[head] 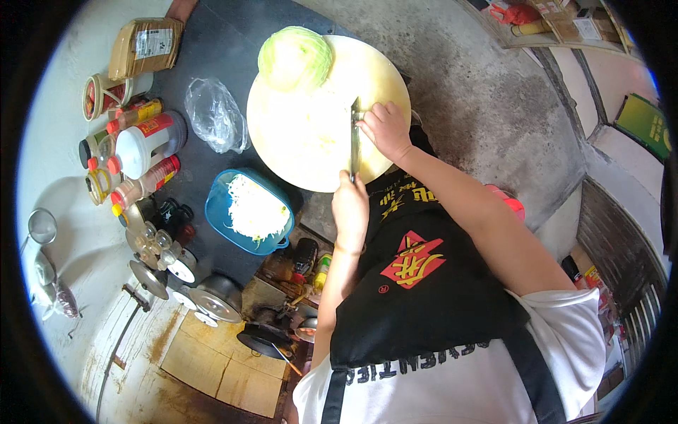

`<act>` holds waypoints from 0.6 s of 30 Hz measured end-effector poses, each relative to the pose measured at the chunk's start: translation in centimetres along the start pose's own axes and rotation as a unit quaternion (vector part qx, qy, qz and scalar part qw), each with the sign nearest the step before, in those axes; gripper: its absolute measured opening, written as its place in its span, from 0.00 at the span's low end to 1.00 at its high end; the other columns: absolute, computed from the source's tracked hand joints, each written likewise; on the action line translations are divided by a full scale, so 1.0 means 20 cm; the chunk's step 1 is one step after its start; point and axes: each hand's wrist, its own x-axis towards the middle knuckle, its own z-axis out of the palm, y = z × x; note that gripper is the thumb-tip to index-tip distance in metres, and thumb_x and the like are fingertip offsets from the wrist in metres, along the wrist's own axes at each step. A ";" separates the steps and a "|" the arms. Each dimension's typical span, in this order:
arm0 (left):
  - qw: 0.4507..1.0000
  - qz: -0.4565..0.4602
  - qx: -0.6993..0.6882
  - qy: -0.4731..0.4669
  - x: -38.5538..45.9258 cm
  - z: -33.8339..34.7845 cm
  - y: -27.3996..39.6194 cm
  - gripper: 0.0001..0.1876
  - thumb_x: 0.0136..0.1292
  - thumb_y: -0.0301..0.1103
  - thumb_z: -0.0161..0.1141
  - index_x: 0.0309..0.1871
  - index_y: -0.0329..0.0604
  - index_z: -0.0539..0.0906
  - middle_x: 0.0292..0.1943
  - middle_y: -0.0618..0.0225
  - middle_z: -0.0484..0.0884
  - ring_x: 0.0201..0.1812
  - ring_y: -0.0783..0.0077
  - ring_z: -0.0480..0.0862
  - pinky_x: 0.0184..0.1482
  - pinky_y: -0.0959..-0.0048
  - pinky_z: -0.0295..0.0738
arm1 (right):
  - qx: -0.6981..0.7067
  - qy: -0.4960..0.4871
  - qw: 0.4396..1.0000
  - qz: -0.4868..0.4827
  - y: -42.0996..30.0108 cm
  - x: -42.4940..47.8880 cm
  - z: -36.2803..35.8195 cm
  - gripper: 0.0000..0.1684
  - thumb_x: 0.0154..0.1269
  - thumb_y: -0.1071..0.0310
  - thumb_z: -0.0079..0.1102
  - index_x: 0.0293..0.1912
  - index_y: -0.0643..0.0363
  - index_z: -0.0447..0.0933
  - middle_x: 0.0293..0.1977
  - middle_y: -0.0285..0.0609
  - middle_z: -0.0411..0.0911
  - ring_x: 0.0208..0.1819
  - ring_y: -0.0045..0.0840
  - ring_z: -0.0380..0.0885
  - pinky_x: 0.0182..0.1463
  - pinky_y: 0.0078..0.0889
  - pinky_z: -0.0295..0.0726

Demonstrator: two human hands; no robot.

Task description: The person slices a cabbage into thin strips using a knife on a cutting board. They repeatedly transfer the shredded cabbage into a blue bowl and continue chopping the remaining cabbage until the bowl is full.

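A kitchen knife point(355, 146) is seen nearly edge-on over the near right part of a round, pale cutting board point(296, 159). My left hand point(350, 204) grips its near end at the board's rim. Close to the knife's far end, my right hand point(387, 131) has curled fingers against it; the exact grip is partly hidden. A pale green cabbage point(295, 58) rests at the far left of the board. Small scraps point(327, 140) lie on the bright, washed-out surface. Left of my left hand, a blue plastic basin point(214, 212) holds shredded cabbage point(257, 209).
A crumpled clear plastic bag point(216, 114) lies on the dark counter point(222, 47). Bottles and jugs point(151, 143) line the wall beside a taped cardboard box point(145, 47). Steel pots point(217, 297) and a black wok point(265, 339) stand lower left. Concrete floor point(476, 95) stretches to the right.
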 end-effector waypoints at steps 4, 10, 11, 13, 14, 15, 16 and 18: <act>1.000 0.015 -0.005 0.001 0.02 -0.02 0.00 0.10 0.68 0.35 0.51 0.39 0.35 0.70 0.21 0.43 0.78 0.27 0.41 0.81 0.27 0.52 0.75 | 0.003 0.000 1.000 0.000 0.02 -0.03 0.02 0.12 0.53 0.58 0.64 0.27 0.53 0.72 0.29 0.36 0.66 0.32 0.31 0.67 0.38 0.34 0.70; 0.999 0.035 0.004 0.024 0.03 0.07 0.00 0.10 0.68 0.34 0.50 0.39 0.35 0.70 0.21 0.44 0.79 0.26 0.41 0.81 0.27 0.51 0.75 | 0.036 0.009 0.999 0.011 0.01 -0.01 -0.01 0.11 0.53 0.61 0.64 0.27 0.54 0.72 0.29 0.38 0.67 0.33 0.33 0.67 0.40 0.35 0.70; 1.000 0.001 0.005 0.015 0.03 0.12 -0.03 0.10 0.69 0.35 0.50 0.40 0.35 0.70 0.21 0.44 0.79 0.26 0.41 0.81 0.27 0.52 0.76 | 0.043 0.012 0.999 0.009 0.01 -0.01 -0.01 0.11 0.53 0.61 0.64 0.27 0.54 0.72 0.29 0.38 0.67 0.33 0.33 0.67 0.40 0.36 0.69; 1.000 0.002 0.003 0.014 0.03 0.14 -0.06 0.11 0.68 0.36 0.50 0.41 0.35 0.70 0.21 0.44 0.79 0.26 0.42 0.81 0.27 0.52 0.76 | 0.090 0.025 0.995 0.016 0.00 -0.01 -0.04 0.09 0.55 0.65 0.62 0.28 0.56 0.73 0.29 0.40 0.67 0.34 0.36 0.67 0.41 0.37 0.69; 1.000 0.015 0.003 0.026 0.05 0.16 -0.06 0.11 0.68 0.36 0.50 0.41 0.35 0.70 0.21 0.44 0.79 0.26 0.42 0.81 0.27 0.52 0.76 | 0.114 0.032 0.993 0.019 -0.01 -0.01 -0.06 0.08 0.55 0.67 0.62 0.28 0.58 0.73 0.29 0.42 0.67 0.34 0.37 0.67 0.41 0.38 0.69; 0.999 0.023 0.007 0.035 0.06 0.17 -0.07 0.11 0.68 0.36 0.50 0.41 0.35 0.70 0.21 0.44 0.79 0.26 0.42 0.81 0.27 0.52 0.76 | 0.128 0.032 0.991 0.025 -0.02 -0.01 -0.08 0.07 0.56 0.68 0.61 0.29 0.58 0.73 0.29 0.42 0.67 0.34 0.37 0.68 0.42 0.38 0.69; 0.998 0.030 0.010 0.045 0.05 0.17 -0.07 0.11 0.68 0.36 0.50 0.41 0.35 0.70 0.21 0.44 0.79 0.26 0.42 0.81 0.27 0.53 0.76 | 0.143 0.032 0.989 0.030 -0.02 -0.01 -0.13 0.06 0.56 0.69 0.60 0.29 0.58 0.73 0.30 0.42 0.68 0.35 0.37 0.68 0.42 0.38 0.69; 0.999 0.014 0.011 0.031 0.02 0.16 -0.07 0.10 0.68 0.35 0.50 0.40 0.36 0.70 0.21 0.44 0.79 0.25 0.42 0.81 0.27 0.53 0.76 | 0.137 0.022 0.989 0.053 -0.04 -0.04 -0.18 0.06 0.57 0.69 0.61 0.28 0.58 0.74 0.30 0.42 0.69 0.36 0.37 0.69 0.43 0.37 0.70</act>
